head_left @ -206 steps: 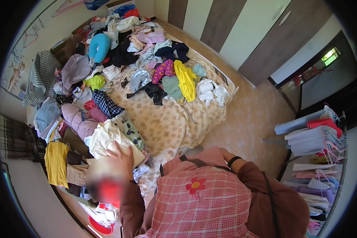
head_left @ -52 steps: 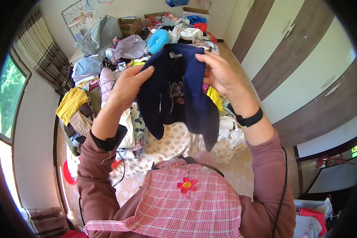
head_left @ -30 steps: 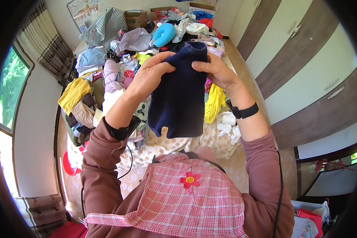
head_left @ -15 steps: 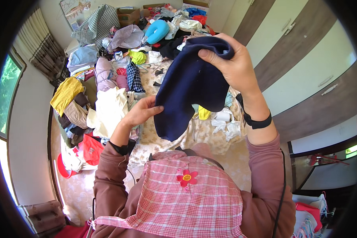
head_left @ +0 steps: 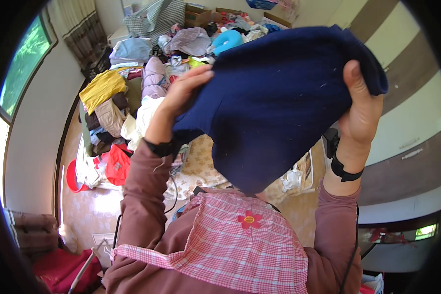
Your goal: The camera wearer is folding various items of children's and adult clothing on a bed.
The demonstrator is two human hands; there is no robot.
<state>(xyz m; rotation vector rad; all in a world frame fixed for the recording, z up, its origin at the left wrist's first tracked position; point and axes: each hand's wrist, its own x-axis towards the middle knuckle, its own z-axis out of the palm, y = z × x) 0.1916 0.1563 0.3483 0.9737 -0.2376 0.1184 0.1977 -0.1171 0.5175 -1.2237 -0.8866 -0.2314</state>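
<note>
Navy blue pants [head_left: 279,98] are spread wide in front of me, the ribbed waistband at the right and the legs toward the left and bottom. My right hand [head_left: 360,110] grips them near the waistband, thumb on the front and fingers hidden behind the cloth. Against their left edge lies my left hand [head_left: 181,95], slightly blurred, with its fingers stretched out; its thumb is hidden. Small light specks of lint dot the fabric.
Behind the pants is a bed with a floral cover [head_left: 196,161], heaped with clothes. A yellow garment [head_left: 103,90] tops the left pile, near a red cloth [head_left: 118,164] and a red basin [head_left: 75,176]. Farther back are a blue neck pillow [head_left: 226,41] and cardboard boxes [head_left: 197,17]. Wardrobe doors [head_left: 411,117] line the right.
The pants have opened out and come closer, covering more of the view. My right hand has moved right and down; my left has risen, its fingers now stretched out. The view has shifted.
</note>
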